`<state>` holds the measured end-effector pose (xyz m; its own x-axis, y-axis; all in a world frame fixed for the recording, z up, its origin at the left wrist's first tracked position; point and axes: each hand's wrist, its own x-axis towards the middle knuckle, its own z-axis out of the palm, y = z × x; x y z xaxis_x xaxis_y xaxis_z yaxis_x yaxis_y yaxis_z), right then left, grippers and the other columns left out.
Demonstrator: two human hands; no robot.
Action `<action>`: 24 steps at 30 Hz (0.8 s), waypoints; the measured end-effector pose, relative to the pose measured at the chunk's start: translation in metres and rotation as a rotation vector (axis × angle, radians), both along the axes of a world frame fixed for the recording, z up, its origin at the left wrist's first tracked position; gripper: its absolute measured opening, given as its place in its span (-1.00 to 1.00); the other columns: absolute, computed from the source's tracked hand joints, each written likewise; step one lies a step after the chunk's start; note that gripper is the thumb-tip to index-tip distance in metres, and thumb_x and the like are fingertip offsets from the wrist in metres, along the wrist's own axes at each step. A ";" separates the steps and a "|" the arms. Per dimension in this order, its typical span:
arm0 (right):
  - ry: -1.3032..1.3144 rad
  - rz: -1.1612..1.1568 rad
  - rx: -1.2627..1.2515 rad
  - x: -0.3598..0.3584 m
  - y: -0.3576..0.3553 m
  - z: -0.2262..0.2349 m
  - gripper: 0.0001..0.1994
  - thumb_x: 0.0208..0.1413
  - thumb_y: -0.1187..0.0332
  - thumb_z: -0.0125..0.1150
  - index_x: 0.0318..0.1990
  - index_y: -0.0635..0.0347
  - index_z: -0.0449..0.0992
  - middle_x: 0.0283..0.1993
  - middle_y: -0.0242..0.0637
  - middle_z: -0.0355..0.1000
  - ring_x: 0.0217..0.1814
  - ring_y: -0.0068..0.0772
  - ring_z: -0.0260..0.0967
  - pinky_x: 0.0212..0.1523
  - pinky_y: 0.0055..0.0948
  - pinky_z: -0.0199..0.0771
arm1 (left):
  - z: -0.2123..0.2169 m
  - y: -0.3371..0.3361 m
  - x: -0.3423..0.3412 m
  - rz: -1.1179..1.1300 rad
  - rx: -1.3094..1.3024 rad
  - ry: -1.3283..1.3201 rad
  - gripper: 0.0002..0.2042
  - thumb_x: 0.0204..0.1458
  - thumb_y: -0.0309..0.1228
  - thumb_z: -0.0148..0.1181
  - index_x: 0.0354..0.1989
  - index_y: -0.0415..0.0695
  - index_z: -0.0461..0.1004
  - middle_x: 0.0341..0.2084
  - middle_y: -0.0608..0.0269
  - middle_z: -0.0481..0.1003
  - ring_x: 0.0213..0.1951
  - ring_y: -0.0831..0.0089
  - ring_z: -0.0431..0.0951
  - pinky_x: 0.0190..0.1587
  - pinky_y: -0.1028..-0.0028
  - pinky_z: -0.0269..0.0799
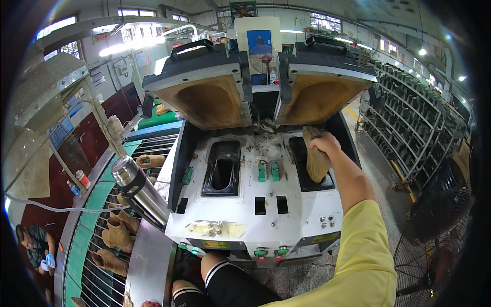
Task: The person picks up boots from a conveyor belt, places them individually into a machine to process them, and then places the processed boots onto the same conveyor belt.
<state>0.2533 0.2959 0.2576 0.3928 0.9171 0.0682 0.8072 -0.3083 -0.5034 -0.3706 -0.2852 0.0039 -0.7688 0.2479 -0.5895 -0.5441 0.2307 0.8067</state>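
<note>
At the left of the frame, tan boots (117, 236) stand on the roller conveyor (106, 189), apparently left to do; low, left of centre, what may be the left hand (151, 304) barely shows, its grip untellable. Right of centre, the right hand (326, 143), closed round another tan boot (318, 162), holds it tilted in the machine's right-hand well (298, 153), under raised lids (204, 104), so seating looks unfinished.

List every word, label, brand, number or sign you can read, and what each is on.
No text reads clearly enough to quote.
Yellow labels on the front of the white machine: print too small.
Pale sign high on the left wall: blurred.
Black shorts: pale mark near one hem, too small to read.
</note>
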 end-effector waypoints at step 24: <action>-0.178 0.378 0.661 0.017 -0.118 -0.112 -0.63 0.05 0.18 0.16 -0.07 0.25 0.48 0.06 -0.03 0.36 0.16 0.03 0.27 0.12 -0.22 0.31 | -0.049 0.140 0.132 -0.720 -0.093 0.961 -0.83 0.01 -0.43 0.13 -0.49 -0.29 0.51 -0.62 0.14 0.51 -0.53 0.42 0.47 -0.41 0.40 0.41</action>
<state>0.2707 0.1775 0.1455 -0.0064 0.7336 0.6795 0.8835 0.3224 -0.3397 -0.2388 -0.1450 -0.0451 -0.6061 0.7878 0.1098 0.5480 0.3135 0.7756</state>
